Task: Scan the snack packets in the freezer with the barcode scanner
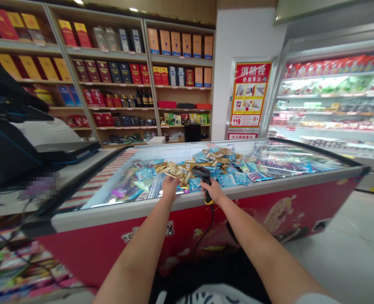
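Over the near edge of a glass-topped chest freezer, my right hand (213,191) is wrapped round the handle of a black barcode scanner (201,172). Its head points left and away from me, and a black cable (211,219) hangs from the handle. My left hand (170,187) pinches a gold packet (174,169) just left of the scanner. Behind both hands a loose heap of gold packets (221,154) and blue packets (229,179) lies on the glass. Part of the left fingers is covered by the gold packet.
The red chest freezer (104,253) spans the view, with bagged goods under its glass. To the left stands a counter (44,202) with dark equipment and cables. Shelves of boxed bottles (120,72) line the back wall. A lit refrigerated display (332,101) is at right, beyond bare floor (358,236).
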A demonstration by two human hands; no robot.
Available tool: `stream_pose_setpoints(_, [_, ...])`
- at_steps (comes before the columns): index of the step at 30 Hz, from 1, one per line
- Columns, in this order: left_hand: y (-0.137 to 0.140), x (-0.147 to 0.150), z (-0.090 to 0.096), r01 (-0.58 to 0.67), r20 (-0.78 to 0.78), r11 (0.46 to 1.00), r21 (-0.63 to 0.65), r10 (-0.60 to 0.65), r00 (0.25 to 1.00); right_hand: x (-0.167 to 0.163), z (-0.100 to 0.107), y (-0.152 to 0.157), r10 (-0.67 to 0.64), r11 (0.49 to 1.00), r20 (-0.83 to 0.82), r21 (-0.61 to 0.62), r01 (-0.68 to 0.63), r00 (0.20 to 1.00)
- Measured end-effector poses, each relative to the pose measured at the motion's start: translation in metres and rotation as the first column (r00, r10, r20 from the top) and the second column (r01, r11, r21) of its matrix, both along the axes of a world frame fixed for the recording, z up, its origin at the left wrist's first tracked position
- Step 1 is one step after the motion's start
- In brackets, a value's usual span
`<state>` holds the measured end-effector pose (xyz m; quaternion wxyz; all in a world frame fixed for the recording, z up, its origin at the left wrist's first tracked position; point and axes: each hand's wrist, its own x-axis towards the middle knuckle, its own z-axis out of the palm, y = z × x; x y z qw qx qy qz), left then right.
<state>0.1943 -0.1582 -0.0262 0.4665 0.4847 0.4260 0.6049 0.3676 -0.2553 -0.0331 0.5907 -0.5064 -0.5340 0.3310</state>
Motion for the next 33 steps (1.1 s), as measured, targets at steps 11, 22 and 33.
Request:
stream_pose_setpoints(11, [-0.0002,-0.0008,-0.0012,0.016,0.003,1.000,0.018,-0.016,1.000,0.0019,0.0070,-0.0068,0.114,0.991,-0.004,-0.068,-0.114,0.993])
stream_pose_setpoints(22, [-0.0004,-0.0012,-0.0005,0.049,0.029,0.999,0.015,-0.049,0.998,0.0030,0.0051,-0.0062,0.141,0.989,0.007,-0.042,-0.140,0.990])
stream_pose_setpoints(33, [-0.0021,-0.0013,-0.0020,-0.028,-0.048,0.998,0.060,0.031,0.998,-0.0013,0.0066,-0.0070,0.066,0.997,-0.072,-0.022,-0.067,0.995])
